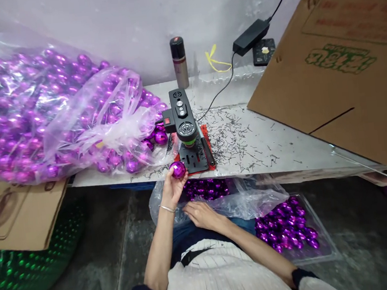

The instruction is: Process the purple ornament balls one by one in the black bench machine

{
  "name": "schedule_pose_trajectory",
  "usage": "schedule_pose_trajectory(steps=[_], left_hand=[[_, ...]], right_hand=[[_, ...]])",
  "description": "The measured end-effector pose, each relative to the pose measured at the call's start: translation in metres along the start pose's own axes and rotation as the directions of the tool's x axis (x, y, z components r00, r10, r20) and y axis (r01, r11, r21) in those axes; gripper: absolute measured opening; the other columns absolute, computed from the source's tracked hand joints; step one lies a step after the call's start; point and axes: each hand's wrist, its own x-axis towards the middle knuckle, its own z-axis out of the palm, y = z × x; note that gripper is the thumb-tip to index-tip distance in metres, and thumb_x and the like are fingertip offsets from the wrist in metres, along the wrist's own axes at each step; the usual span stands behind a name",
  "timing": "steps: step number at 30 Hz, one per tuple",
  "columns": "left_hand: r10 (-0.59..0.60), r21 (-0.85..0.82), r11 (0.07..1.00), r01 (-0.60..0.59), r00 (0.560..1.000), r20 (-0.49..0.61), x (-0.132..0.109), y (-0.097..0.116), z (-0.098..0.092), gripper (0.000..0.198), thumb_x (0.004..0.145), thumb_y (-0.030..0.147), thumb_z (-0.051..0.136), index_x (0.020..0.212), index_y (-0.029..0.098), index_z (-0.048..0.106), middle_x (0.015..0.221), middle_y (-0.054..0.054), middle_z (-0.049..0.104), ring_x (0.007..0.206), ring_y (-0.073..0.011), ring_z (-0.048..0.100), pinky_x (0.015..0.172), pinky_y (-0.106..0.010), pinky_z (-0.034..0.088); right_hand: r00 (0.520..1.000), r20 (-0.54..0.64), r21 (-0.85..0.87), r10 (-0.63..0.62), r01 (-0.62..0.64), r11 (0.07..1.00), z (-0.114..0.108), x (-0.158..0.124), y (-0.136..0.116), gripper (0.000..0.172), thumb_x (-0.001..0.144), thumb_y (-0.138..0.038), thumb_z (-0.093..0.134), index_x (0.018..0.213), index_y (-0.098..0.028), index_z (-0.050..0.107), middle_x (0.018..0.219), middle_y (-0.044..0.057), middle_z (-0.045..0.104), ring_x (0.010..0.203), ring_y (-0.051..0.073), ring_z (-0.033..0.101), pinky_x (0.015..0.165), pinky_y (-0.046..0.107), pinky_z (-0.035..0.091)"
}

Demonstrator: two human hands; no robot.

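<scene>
My left hand (173,187) is closed around a shiny purple disco ball ornament (178,169), held up at the table's front edge. Just beyond it stands a small black device (182,114) with round vents, buttons and a red switch, over a slotted black base plate (195,158). My right hand (202,214) is low over my lap, fingers curled together by the rim of a clear plastic bag (251,203). Whatever those fingers pinch, if anything, is hidden. Purple balls (207,188) lie inside that bag.
A big clear sack of purple balls (21,121) covers the table's left. Dark short bits (237,135) litter the white tabletop. A spray can (179,63), a power adapter (251,36) and a phone (264,52) are behind. Right: a cardboard box (341,69), a ball-filled tray (321,224).
</scene>
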Motion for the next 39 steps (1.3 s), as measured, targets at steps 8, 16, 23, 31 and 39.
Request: schedule_pose_trajectory(steps=[8,16,23,31,39], left_hand=[[0.441,0.603,0.663,-0.444,0.882,0.166,0.029,-0.013,0.011,0.068,0.079,0.049,0.079,0.137,0.022,0.057,0.123,-0.010,0.068,0.097,-0.0213,0.070,0.083,-0.032,0.058],[0.550,0.767,0.158,-0.622,0.700,0.455,0.045,-0.013,0.014,0.063,0.083,0.056,0.076,0.131,0.018,0.061,0.129,-0.017,0.067,0.124,-0.0326,0.062,0.112,-0.049,0.045],[0.560,0.762,0.098,-0.641,0.668,0.490,0.058,-0.021,0.016,0.062,0.082,0.053,0.078,0.131,0.018,0.061,0.130,-0.017,0.065,0.127,-0.0335,0.060,0.115,-0.050,0.042],[0.538,0.716,0.140,-0.684,0.660,0.525,0.070,-0.031,0.011,0.067,0.084,0.055,0.076,0.137,0.018,0.058,0.135,-0.018,0.064,0.131,-0.0339,0.059,0.117,-0.052,0.039],[0.558,0.713,0.107,-0.693,0.636,0.533,0.072,-0.038,0.009,0.069,0.086,0.058,0.073,0.140,0.020,0.056,0.135,-0.017,0.066,0.129,-0.0337,0.061,0.114,-0.053,0.042]], right_hand=[[0.990,0.067,-0.008,0.124,-0.124,0.992,-0.003,-0.004,0.005,0.029,0.103,-0.024,0.042,0.115,-0.017,0.068,0.110,0.010,0.073,0.099,0.018,0.072,0.089,0.029,0.054],[0.986,0.059,0.014,0.158,-0.159,0.987,-0.007,-0.011,0.010,0.029,0.103,-0.023,0.042,0.112,-0.017,0.068,0.107,0.011,0.073,0.097,0.019,0.072,0.087,0.030,0.055],[0.986,0.035,0.031,0.163,-0.164,0.986,-0.008,-0.019,0.019,0.027,0.101,-0.021,0.044,0.112,-0.018,0.068,0.108,0.010,0.074,0.097,0.018,0.072,0.088,0.030,0.058],[0.756,-0.653,-0.029,-0.041,0.029,0.999,-0.083,-0.032,0.013,0.027,0.101,-0.025,0.048,0.123,-0.021,0.064,0.105,0.008,0.075,0.098,0.018,0.074,0.088,0.034,0.064],[0.397,-0.846,-0.352,-0.357,0.088,0.932,-0.194,0.038,-0.003,0.039,0.093,-0.037,0.066,0.128,-0.022,0.057,0.117,0.012,0.069,0.099,0.021,0.070,0.075,0.033,0.061]])
